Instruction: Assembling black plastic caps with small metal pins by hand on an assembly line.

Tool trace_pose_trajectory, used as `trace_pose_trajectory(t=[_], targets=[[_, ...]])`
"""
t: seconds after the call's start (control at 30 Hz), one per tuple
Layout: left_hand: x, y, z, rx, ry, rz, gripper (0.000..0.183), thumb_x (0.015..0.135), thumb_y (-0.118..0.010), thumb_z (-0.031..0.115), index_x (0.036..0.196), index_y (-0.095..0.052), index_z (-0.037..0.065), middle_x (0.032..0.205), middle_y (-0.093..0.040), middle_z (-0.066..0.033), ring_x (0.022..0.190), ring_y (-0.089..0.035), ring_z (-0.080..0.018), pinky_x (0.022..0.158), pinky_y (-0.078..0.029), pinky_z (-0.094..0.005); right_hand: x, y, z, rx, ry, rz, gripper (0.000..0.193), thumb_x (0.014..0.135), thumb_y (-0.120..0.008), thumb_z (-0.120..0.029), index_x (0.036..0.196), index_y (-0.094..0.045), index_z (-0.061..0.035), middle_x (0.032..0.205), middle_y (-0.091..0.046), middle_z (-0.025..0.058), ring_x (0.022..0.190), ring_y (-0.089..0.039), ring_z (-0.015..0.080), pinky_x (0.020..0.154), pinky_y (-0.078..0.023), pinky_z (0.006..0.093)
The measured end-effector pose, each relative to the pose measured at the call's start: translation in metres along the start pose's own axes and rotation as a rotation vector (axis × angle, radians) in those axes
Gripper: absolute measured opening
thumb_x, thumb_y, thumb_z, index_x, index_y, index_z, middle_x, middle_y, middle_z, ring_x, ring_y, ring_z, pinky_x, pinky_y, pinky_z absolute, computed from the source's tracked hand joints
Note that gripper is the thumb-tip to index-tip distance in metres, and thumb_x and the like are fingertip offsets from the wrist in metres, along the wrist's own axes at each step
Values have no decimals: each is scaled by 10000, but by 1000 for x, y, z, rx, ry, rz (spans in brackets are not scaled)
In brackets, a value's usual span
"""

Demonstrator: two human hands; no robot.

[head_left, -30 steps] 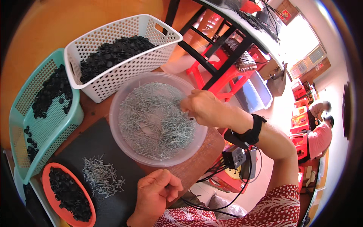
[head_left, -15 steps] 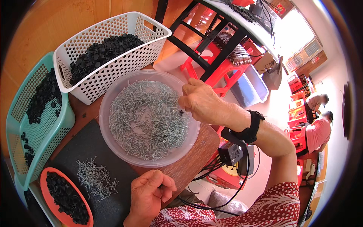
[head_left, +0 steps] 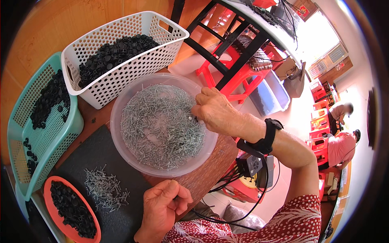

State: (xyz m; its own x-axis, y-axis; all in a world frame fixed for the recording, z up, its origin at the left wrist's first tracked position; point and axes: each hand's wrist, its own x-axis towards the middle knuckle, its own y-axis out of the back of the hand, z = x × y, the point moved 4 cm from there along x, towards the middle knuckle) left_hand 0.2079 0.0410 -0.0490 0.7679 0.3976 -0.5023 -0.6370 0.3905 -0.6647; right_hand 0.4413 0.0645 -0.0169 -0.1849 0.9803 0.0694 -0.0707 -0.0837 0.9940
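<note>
My right hand is over the right side of a round translucent tub, its fingers closed in a pinch. A small black part shows at its fingertips, with a shiny silver spot beside it. Loose silver screws cover the tub's bottom, thinner in the middle. My left hand is curled closed in front of the tub; a dark bit shows among its fingers, too small to name. Left of it, a small pile of screws lies on a dark grey mat.
A white perforated basket and a green basket hold black plastic parts, as does an orange oval tray. Cables and a grey device are below my right arm. Red stools and two seated people appear farther right.
The baskets and tub appear slightly shifted to the right in the view. At my right fingertips the black part is now more hidden, and a silver spot shows beside it.
</note>
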Motion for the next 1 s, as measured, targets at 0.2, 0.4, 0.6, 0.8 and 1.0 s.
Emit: trace_pose_trajectory(t=[0.2,0.4,0.6,0.8,1.0], targets=[[0,-2,0,-5,-11,0,354,928,-520,273,747,-565,-28,702,-587,-173,510,-498,-175,444,-398,-257,-1,2,-3,-33,71,62,119,592,-620,-68,709,-629,-86,732,-538,70,812,-514,247,691,-403,365],[0,2,-1,11,2,27,356,919,-535,279,744,-564,-30,698,-589,-176,498,-494,-177,439,-400,-256,-3,1,3,80,27,55,126,574,-626,-59,698,-629,-80,743,-533,73,817,-509,256,687,-396,372],[-1,-1,0,1,10,21,349,921,-532,271,747,-568,-29,700,-590,-178,503,-501,-180,444,-402,-258,-4,3,2,87,20,46,120,568,-652,-86,687,-634,-82,754,-535,74,827,-511,260,685,-391,380],[0,1,-1,-2,6,11,348,924,-529,267,749,-570,-31,701,-589,-178,502,-496,-180,449,-405,-259,-3,2,-3,-15,-3,19,106,573,-649,-103,677,-637,-86,769,-539,71,847,-509,253,711,-380,385],[1,0,0,-16,8,13,348,924,-530,266,752,-572,-33,701,-589,-174,506,-502,-179,452,-409,-258,-2,2,-4,-45,-20,-29,112,568,-648,-121,670,-635,-79,768,-538,64,860,-506,245,728,-365,375]])
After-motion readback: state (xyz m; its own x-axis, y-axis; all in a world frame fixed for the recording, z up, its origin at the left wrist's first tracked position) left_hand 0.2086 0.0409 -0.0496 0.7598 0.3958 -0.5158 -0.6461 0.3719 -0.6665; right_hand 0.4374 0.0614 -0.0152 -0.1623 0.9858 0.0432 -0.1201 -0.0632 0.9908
